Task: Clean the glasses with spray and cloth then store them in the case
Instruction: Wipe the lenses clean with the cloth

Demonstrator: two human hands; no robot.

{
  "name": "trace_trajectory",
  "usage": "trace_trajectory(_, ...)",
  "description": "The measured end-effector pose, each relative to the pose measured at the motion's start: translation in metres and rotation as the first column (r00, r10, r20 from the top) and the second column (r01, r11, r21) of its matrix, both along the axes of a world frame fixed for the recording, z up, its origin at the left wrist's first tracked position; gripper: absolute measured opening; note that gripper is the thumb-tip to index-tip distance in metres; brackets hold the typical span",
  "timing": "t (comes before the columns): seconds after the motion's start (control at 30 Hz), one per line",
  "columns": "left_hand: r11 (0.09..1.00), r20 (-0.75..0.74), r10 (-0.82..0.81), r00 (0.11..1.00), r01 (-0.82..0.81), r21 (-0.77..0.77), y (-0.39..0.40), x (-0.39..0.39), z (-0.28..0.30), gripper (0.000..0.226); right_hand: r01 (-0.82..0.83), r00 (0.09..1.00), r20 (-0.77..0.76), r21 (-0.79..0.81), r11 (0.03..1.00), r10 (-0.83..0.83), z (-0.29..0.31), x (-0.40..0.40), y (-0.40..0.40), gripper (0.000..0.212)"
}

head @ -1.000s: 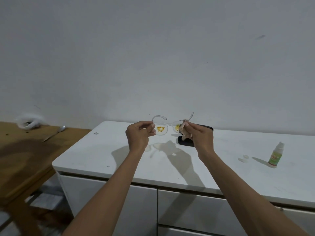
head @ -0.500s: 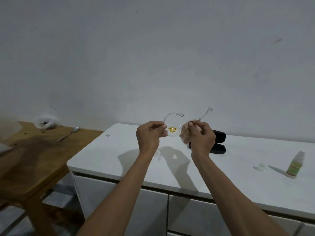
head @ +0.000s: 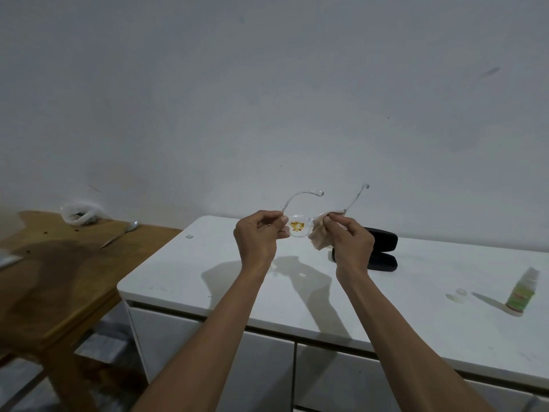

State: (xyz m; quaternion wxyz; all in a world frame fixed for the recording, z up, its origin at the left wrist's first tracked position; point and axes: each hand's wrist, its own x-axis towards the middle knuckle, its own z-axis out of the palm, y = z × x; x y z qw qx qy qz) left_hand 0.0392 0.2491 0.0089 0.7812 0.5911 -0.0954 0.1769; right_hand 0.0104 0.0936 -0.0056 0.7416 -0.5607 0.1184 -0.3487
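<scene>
Clear-framed glasses (head: 297,228), held in the air above the back edge of the white cabinet top (head: 184,272): light, thin, probably fragile and slippery. Pinched at the lens rim by left hand (head: 257,237); right hand (head: 350,240) pinching cloth (head: 318,237) round other lens. Yellow smear on bare lens. Better held by rim, not by temples. Open black case (head: 381,248) behind, spray bottle (head: 524,292) near right edge. Wooden table (head: 53,278) at left, plain wall (head: 267,99) behind.

Just one view here, a wide-angle head cam looking forward and slightly down from standing height. Both forearms reach out into mid-frame, the white worktop (head: 416,278) sits close below them, and a bare wall (head: 267,99) fills the top half.
</scene>
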Motion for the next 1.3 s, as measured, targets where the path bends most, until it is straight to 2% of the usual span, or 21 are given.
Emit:
trace_trajectory(0.13, 0.999, -0.015, 0.002, 1.000, -0.002, 0.035, 0.012, 0.002, -0.006, 0.010, -0.176, 0.983, -0.080, -0.177, 0.968, 0.164, 0.002, -0.013, -0.008, 0.013)
trace_trajectory(0.23, 0.999, -0.032, 0.004, 0.999, -0.002, 0.048, 0.021, 0.004, -0.009, 0.010, -0.369, 0.929, -0.104, -0.284, 0.885, 0.354, 0.009, -0.027, -0.015, 0.034)
trace_trajectory(0.3, 0.998, -0.044, 0.003, 0.999, 0.000, 0.064, 0.024, 0.005, -0.011, 0.011, -0.410, 0.912, -0.131, -0.332, 0.849, 0.389, 0.011, -0.031, -0.020, 0.036)
trace_trajectory(0.37, 0.997, -0.055, -0.009, 0.998, 0.013, 0.079, 0.025, 0.006, -0.011, 0.012, -0.369, 0.929, -0.152, -0.352, 0.860, 0.337, 0.008, -0.029, -0.026, 0.033)
trace_trajectory(0.5, 0.993, -0.051, -0.018, 0.999, 0.024, 0.118, 0.022, 0.004, -0.010, 0.008, -0.227, 0.970, -0.167, -0.341, 0.912, 0.179, 0.000, -0.021, -0.033, 0.012)
trace_trajectory(0.63, 0.987, -0.007, 0.003, 1.000, -0.002, 0.161, 0.016, -0.001, -0.008, 0.005, -0.040, 0.996, -0.084, -0.244, 0.969, 0.020, 0.001, -0.015, -0.023, 0.018)
trace_trajectory(0.73, 0.986, 0.035, 0.018, 0.999, -0.023, 0.167, 0.008, -0.006, -0.003, 0.005, 0.079, 0.996, -0.029, -0.117, 0.990, -0.083, 0.007, -0.007, -0.013, 0.016)
trace_trajectory(0.83, 0.986, 0.079, 0.031, 0.996, -0.044, 0.163, -0.001, -0.012, 0.002, 0.005, 0.138, 0.990, 0.009, 0.102, 0.985, -0.139, 0.015, 0.003, -0.003, 0.016)
trace_trajectory(0.93, 0.984, 0.136, 0.052, 0.989, -0.074, 0.162, -0.010, -0.017, 0.005, 0.004, 0.134, 0.984, 0.081, 0.253, 0.958, -0.159, 0.024, 0.011, 0.004, 0.020)
trace_trajectory(1.0, 0.985, 0.168, 0.066, 0.984, -0.091, 0.146, -0.015, -0.018, 0.007, 0.004, 0.087, 0.987, 0.106, 0.293, 0.952, -0.123, 0.028, 0.014, 0.008, 0.020)
trace_trajectory(1.13, 0.986, 0.196, 0.078, 0.978, -0.105, 0.130, -0.016, -0.015, 0.011, 0.003, 0.005, 0.998, 0.061, 0.207, 0.978, -0.018, 0.023, 0.017, 0.002, 0.015)
trace_trajectory(1.23, 0.985, 0.166, 0.079, 0.983, -0.103, 0.137, -0.008, -0.008, 0.013, 0.003, -0.129, 0.991, 0.035, 0.043, 0.991, 0.127, 0.019, 0.013, -0.009, 0.005)
trace_trajectory(1.3, 0.988, 0.133, 0.077, 0.988, -0.094, 0.126, -0.002, -0.004, 0.012, 0.006, -0.199, 0.980, 0.003, -0.063, 0.978, 0.200, 0.018, 0.008, -0.016, 0.005)
